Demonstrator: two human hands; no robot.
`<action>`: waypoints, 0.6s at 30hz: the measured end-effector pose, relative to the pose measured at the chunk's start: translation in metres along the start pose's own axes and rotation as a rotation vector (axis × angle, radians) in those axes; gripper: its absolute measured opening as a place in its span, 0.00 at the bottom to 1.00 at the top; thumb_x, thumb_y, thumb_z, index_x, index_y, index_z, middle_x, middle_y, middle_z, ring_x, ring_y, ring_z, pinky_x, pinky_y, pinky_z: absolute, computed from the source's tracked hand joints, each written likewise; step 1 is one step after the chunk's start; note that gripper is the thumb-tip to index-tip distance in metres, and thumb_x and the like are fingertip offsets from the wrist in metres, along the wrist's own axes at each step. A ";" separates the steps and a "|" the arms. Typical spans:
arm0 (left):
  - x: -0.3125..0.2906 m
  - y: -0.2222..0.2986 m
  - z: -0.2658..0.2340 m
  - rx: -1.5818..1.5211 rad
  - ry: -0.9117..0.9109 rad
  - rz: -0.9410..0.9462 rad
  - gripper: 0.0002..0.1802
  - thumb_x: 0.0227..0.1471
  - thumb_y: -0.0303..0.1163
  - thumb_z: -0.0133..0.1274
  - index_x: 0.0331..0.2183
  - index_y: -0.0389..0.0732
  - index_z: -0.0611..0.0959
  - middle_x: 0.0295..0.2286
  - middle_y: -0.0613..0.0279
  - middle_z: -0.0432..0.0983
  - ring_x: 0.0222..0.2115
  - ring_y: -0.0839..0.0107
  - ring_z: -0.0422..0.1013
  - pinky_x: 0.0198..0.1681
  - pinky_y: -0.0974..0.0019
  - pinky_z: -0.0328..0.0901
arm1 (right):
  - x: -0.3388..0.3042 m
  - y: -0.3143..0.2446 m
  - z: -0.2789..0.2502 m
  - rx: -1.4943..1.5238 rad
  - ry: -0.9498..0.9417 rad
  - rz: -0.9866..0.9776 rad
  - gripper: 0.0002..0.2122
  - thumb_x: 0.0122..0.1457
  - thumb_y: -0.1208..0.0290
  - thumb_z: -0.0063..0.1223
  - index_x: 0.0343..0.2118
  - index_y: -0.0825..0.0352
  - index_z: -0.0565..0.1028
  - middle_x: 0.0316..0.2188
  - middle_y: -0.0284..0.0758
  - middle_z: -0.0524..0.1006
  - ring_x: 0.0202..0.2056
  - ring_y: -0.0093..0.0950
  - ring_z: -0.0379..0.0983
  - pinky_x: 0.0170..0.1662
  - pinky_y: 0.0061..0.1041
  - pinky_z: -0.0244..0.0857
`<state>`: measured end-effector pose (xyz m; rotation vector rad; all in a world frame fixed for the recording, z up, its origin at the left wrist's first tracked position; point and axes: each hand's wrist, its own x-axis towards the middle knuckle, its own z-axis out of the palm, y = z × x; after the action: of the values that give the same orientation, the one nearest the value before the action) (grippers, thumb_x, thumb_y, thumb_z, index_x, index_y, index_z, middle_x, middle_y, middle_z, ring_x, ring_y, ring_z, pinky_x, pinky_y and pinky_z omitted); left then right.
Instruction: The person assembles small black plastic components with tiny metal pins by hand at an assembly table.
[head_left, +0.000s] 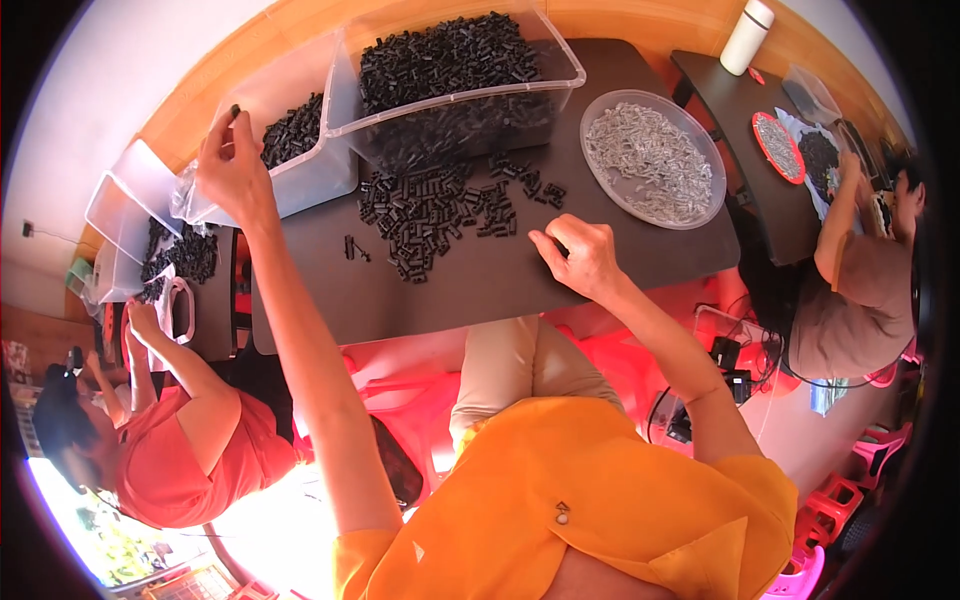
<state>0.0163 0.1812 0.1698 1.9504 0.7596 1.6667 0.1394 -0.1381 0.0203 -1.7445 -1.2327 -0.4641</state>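
Observation:
My left hand (232, 170) is raised over the smaller clear plastic bin (315, 185) at the left, its fingers pinching a small black plastic piece (235, 110). Black pieces of the same kind partly fill that bin. Near the right front of the dark table, my right hand (582, 258) is closed with its fingers curled in; whatever it may hold is hidden. Between my hands a loose pile of short black tube-like pieces (425, 215) lies on the tabletop. Beyond my right hand sits a round clear tray (622, 196) of small transparent pieces.
A large clear bin (455, 108) full of black pieces stands at the back. On the left, a person in red (200, 450) handles black pieces at another table. A person in brown (850, 310) works on the right, near a red-rimmed plate (795, 172) and white bottle (747, 38).

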 end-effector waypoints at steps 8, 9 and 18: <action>-0.123 0.042 0.026 -0.229 -0.448 -0.271 0.09 0.44 0.25 0.57 0.33 0.37 0.81 0.24 0.67 0.72 0.19 0.81 0.63 0.22 0.76 0.60 | 0.002 0.015 -0.006 0.055 0.183 0.414 0.06 0.51 0.77 0.54 0.21 0.68 0.70 0.13 0.37 0.66 0.14 0.31 0.65 0.19 0.27 0.57; -0.145 0.041 0.026 -0.221 -0.567 -0.247 0.08 0.44 0.24 0.56 0.32 0.38 0.81 0.24 0.67 0.73 0.20 0.80 0.64 0.24 0.77 0.61 | 0.005 0.012 -0.004 0.085 0.170 0.388 0.04 0.51 0.77 0.54 0.23 0.68 0.71 0.14 0.37 0.68 0.15 0.32 0.66 0.20 0.27 0.59; -0.253 0.050 0.029 -0.275 -0.722 -0.474 0.11 0.45 0.20 0.54 0.35 0.35 0.79 0.23 0.64 0.72 0.17 0.82 0.64 0.20 0.77 0.60 | 0.011 0.008 0.004 -0.051 -0.345 0.087 0.14 0.42 0.72 0.61 0.35 0.64 0.75 0.29 0.31 0.69 0.33 0.30 0.67 0.33 0.29 0.65</action>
<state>0.0221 -0.0255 0.0126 1.7975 0.5940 0.6703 0.1503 -0.1290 0.0227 -1.9703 -1.3842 -0.1464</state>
